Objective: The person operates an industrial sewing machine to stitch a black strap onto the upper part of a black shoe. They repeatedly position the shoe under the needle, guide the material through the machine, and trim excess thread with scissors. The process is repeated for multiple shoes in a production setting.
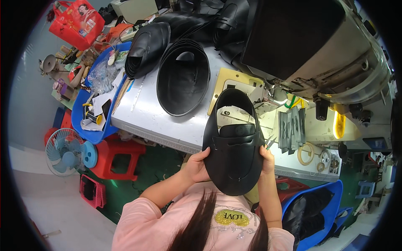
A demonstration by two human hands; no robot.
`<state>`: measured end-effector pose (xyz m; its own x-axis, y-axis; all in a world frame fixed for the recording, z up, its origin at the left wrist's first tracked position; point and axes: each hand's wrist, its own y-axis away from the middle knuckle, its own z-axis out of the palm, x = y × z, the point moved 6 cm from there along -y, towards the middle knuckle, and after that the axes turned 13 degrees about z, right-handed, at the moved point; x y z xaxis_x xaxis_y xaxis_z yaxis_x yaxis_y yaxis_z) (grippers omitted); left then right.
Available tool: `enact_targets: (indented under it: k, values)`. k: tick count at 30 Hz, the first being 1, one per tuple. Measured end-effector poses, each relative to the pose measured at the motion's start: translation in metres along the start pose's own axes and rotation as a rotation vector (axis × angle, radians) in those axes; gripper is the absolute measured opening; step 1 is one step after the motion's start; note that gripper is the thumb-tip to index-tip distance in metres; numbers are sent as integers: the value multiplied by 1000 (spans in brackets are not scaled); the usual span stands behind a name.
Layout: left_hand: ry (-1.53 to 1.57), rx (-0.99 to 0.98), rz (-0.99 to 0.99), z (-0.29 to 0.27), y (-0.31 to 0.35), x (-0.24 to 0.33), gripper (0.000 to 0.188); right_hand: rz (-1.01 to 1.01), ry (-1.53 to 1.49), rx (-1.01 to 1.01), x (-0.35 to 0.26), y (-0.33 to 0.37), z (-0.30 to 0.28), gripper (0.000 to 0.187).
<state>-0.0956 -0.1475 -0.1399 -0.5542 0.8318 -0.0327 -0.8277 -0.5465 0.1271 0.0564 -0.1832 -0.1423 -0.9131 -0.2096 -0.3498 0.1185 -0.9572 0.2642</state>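
Note:
A black loafer upper (pixel 235 165), with a strap across its vamp and an oval opening at the far end, is held up in front of my chest. My left hand (pixel 197 166) grips its left edge, thumb on top and fingers beneath. On its right edge my right hand (pixel 267 160) is closed in the same way. Small snips (pixel 270 143) show by the right fingertips; whether that hand also holds them I cannot tell. The upper's far end overlaps the sewing machine's pale bed (pixel 226 79). To the left, a nested stack of black uppers (pixel 183 94) lies on the table.
More stacked uppers (pixel 147 48) sit at the back of the white table (pixel 146 115). The sewing machine head (pixel 335 62) rises at right, near dark strips (pixel 292 127) and a tape roll (pixel 306 153). Blue bins (pixel 90 129) (pixel 312 238) flank me; a red stool (pixel 119 157) and fan (pixel 65 152) stand left.

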Motion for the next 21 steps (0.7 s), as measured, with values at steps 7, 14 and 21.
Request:
enact_targets:
  k: [7, 14, 21]
  values:
    - [114, -6, -16, -4, -2, 0, 51, 18, 10, -19, 3, -6, 0, 43]
    - [125, -91, -22, 1, -3, 0, 49, 38, 13, -12, 7, -12, -4, 42]
    - [136, -145, 6, -6, -5, 10, 46, 1, 143, -28, 8, -19, 2, 43]
